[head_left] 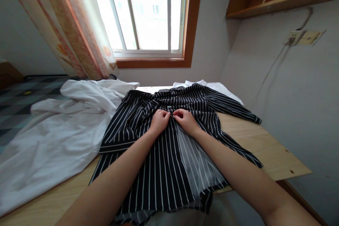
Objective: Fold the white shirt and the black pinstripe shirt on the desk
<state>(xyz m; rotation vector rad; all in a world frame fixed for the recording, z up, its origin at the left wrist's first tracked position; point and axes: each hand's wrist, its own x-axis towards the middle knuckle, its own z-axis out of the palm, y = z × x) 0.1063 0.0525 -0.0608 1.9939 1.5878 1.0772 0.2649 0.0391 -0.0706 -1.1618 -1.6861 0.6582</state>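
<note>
Both hands (161,120) (185,119) pinching front placket of black-and-white striped shirt (164,159) — fabric likely light, soft, prone to slipping; best held at placket edges, beside button.

A shirt (164,169) lies spread over the middle of the desk (254,141), its lower end at the near edge and one sleeve reaching right. To its left, a large cloth (55,137) covers the left part of the desk, beside a bed (13,109) at far left. A smaller cloth (224,90) lies at the far right, partly under the shirt. Beyond the desk is a window (153,17), with a curtain (76,24) at its left. On the right wall, a shelf (288,1) sits above a socket (294,37), from which a cord (268,69) hangs down.
</note>
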